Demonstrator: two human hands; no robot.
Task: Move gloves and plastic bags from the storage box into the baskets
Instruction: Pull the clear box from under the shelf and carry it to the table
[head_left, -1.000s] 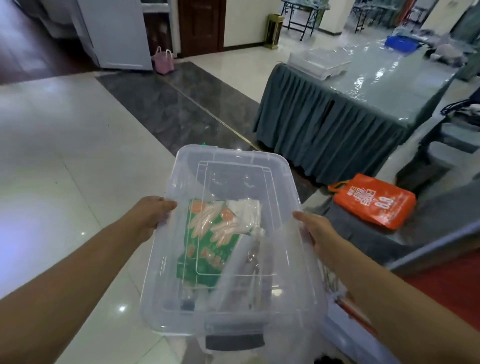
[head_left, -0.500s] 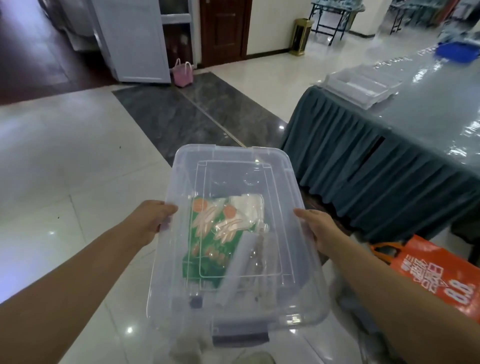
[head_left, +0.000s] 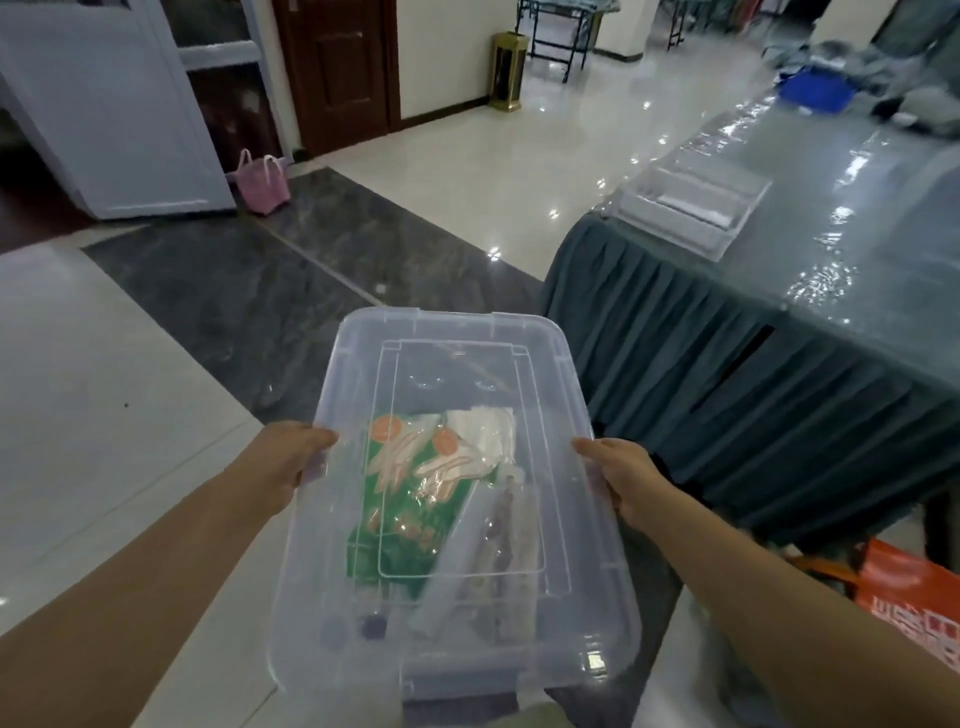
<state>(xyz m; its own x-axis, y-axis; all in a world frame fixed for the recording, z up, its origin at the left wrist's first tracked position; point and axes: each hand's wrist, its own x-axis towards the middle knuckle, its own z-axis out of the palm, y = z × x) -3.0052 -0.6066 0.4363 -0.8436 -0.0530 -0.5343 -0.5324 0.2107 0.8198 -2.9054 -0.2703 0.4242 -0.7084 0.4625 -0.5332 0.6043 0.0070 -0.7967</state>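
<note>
left hand (head_left: 291, 462) and right hand (head_left: 621, 475) grip opposite side rims of the lidded storage box (head_left: 452, 519); glove packet (head_left: 415, 488) lies inside, between the fingers.

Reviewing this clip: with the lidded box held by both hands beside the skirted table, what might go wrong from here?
1. The left hand and right hand grip only the side rims of the clear storage box, which is off the floor; a slip could drop it on the glossy tiles.
2. The lid is on, so the glove pack cannot be reached until the box is set down.
3. The orange bag lies on the floor by the table, a likely trip point.
</note>
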